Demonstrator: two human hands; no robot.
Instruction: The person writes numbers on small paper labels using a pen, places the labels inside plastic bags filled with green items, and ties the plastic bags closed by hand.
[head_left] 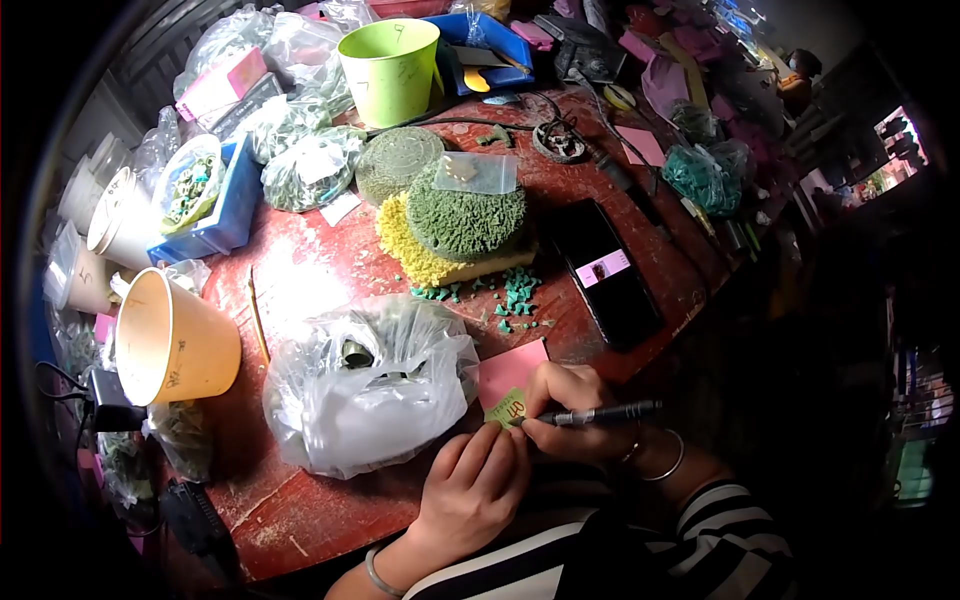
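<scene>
While the right hand [575, 385] grips the pen [622, 411], the left hand [470, 495] steadies the note [507, 408]

Right fingers closed round the pen, tip at the marked note; can't tell if it's touching. Left fingers bunched, tips on the note's lower edge; pinch or plain press, can't tell. Note sits at the near end of the pink paper [512, 368], just beside the plastic bag [360, 415], close to the table's near edge.

Risks, my read: if the left hold is light, pen drag could swivel the note and skew a stroke. If the note is loose on the pink paper, the two could slip apart. Bag crowds the left side, so a bump there could jog the writing. Green chips [520, 290] lie beyond the paper; one underneath would make a lump.

Room: near side is tight, with the person's body close up to the table [310, 520]. Some bare surface between the paper and the phone [604, 272], which lies near the right-hand edge. More open room left of the bag, round the thin stick [258, 315], out to the orange bucket [175, 340]
</scene>
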